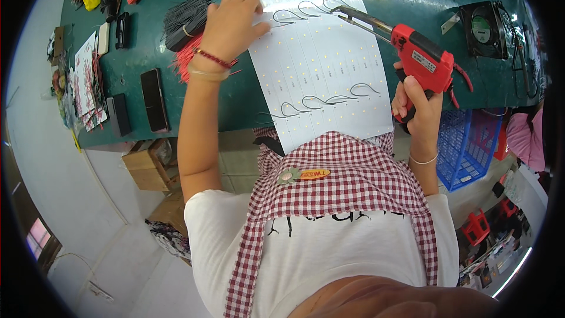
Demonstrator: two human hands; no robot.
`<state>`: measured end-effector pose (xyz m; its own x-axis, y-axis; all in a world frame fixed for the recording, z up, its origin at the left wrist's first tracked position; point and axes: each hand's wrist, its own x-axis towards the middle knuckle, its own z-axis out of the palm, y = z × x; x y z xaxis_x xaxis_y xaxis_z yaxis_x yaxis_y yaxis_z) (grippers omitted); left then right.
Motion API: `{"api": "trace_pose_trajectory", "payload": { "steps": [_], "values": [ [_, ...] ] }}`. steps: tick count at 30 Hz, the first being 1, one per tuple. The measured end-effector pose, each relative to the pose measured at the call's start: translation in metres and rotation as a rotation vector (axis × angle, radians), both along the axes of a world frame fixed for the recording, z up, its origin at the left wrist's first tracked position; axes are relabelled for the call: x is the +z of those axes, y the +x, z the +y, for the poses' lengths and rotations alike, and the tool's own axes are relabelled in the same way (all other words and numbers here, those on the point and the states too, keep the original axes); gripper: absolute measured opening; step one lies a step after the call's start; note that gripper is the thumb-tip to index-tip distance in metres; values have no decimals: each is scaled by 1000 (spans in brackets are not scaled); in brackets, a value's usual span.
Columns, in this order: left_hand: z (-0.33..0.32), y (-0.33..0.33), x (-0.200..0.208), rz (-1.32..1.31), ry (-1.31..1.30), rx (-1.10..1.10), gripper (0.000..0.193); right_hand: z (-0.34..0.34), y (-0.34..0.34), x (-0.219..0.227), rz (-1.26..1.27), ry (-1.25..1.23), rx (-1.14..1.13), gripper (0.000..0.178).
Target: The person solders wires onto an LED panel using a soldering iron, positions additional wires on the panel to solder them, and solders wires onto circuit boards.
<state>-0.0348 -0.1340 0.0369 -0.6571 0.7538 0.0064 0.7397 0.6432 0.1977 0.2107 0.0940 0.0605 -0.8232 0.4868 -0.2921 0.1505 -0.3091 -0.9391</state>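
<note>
My right hand [421, 103] grips the black handle of a red soldering gun [421, 56]. The gun's long metal tip reaches left over a white LED circuit board sheet [321, 53], close to a black wire at its upper part. My left hand [232, 20] hovers at the sheet's upper left edge, thumb and fingers apart, with nothing visible in it. Looped black wires [288, 17] lie in a row across the upper part of the sheet. Another row of looped wires [315, 101] crosses its lower part. Beside my left hand rests a bundle of black wires [187, 20].
Red wires [185, 62] lie under my left wrist. A phone [154, 100] and a grey box-shaped item [118, 115] sit on the green table [247, 94] at left. A black fan [485, 29] and red-handled pliers [463, 76] are at right. A blue crate [468, 147] stands below the table's right edge.
</note>
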Motion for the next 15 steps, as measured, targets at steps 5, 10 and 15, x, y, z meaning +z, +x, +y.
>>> {"api": "trace_pose_trajectory", "payload": {
  "steps": [5,10,15],
  "values": [
    [-21,11,-9,-11,-73,-1,10,0,-2,3,28,-10,12,28],
    [-18,18,18,66,213,69,6,0,0,6,19,6,69,34],
    [1,28,-1,-471,802,111,5,-3,-2,9,34,28,83,35]
  ]
}}
